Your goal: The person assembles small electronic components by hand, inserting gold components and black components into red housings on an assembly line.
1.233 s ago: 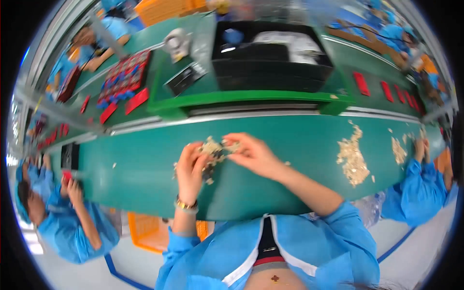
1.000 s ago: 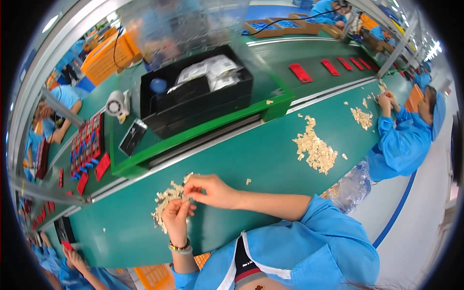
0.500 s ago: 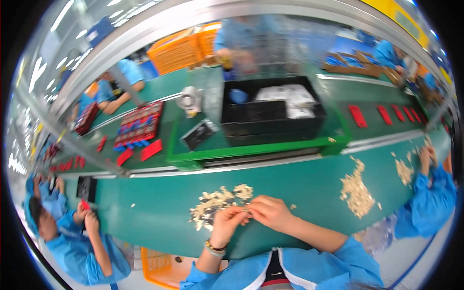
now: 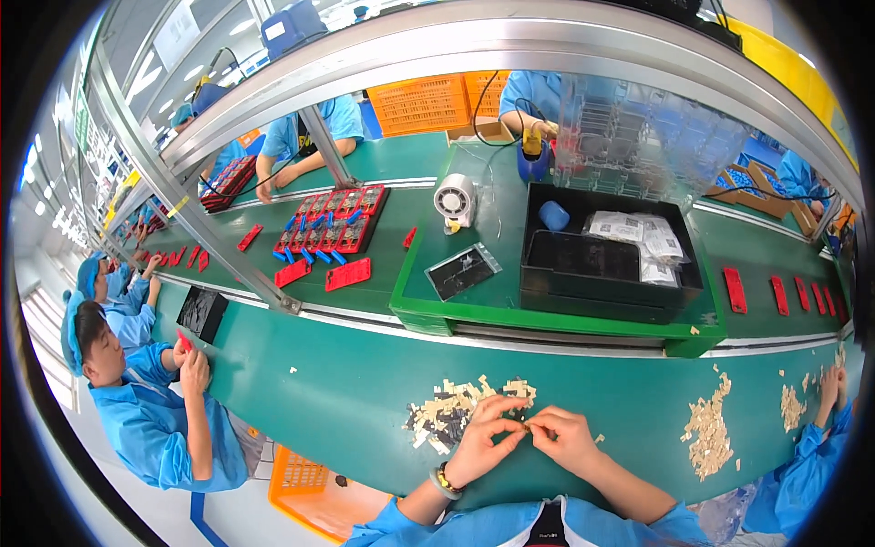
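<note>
My left hand [image 4: 485,444] and my right hand [image 4: 567,441] meet above the green work surface, fingertips almost touching. Both are closed in a pinch on a tiny dark and tan piece [image 4: 526,426], mostly covered by the fingers, so its kind cannot be made out. Just beyond my left hand lies a loose pile of small flat pieces [image 4: 448,410], cream and black mixed. A bead bracelet and a pale bangle circle my left wrist. One stray cream piece [image 4: 599,438] rests right of my right hand.
Cream piece heaps [image 4: 709,436] lie to the right, near another person's hands [image 4: 831,387]. At left a co-worker [image 4: 155,410] holds a red part. Ahead, a green raised stand [image 4: 556,330] carries a black bin [image 4: 602,296] and a white fan [image 4: 454,202]. An orange crate [image 4: 314,497] sits below.
The whole view has swung left, so the surroundings sit further right in the picture, and it is sharper. My hands remain together at the pinch, with the left fingers somewhat more raised.
</note>
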The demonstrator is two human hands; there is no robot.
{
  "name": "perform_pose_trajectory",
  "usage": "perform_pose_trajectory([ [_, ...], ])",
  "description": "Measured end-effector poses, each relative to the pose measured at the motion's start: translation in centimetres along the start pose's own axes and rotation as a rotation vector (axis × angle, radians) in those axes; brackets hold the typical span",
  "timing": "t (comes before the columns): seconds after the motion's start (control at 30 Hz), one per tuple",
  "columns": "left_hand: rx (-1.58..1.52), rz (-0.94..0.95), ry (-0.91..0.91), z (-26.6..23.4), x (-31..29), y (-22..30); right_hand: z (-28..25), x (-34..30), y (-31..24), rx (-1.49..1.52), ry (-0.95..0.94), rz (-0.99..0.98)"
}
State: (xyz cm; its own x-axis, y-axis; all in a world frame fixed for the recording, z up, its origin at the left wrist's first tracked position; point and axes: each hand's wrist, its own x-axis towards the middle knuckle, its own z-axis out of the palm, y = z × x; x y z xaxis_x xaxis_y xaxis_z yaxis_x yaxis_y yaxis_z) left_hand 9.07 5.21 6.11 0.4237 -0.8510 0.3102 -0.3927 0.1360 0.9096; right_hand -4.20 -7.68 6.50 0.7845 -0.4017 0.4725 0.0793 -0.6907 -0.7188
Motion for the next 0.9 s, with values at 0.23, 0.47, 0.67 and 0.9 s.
perform_pose_trajectory([
  [0.23, -0.037, 0.328, -0.083, 0.3, -0.1, 2.0, -4.4, -4.8, 3.0, 0.345, 0.159, 0.670],
  [0.47, 0.095, 0.287, 0.048, 0.7, 0.9, 2.0, -12.8, -9.1, 3.7, -0.604, 0.276, 0.382],
  [0.67, 0.551, 0.811, 0.031, 0.0, 3.2, 4.1, -9.1, -0.3, -2.4, 0.248, -0.060, 0.285],
  [0.9, 0.644, 0.869, 0.013, 1.8, 1.6, 4.2, -8.1, 0.3, -3.7, 0.162, -0.375, 0.172],
])
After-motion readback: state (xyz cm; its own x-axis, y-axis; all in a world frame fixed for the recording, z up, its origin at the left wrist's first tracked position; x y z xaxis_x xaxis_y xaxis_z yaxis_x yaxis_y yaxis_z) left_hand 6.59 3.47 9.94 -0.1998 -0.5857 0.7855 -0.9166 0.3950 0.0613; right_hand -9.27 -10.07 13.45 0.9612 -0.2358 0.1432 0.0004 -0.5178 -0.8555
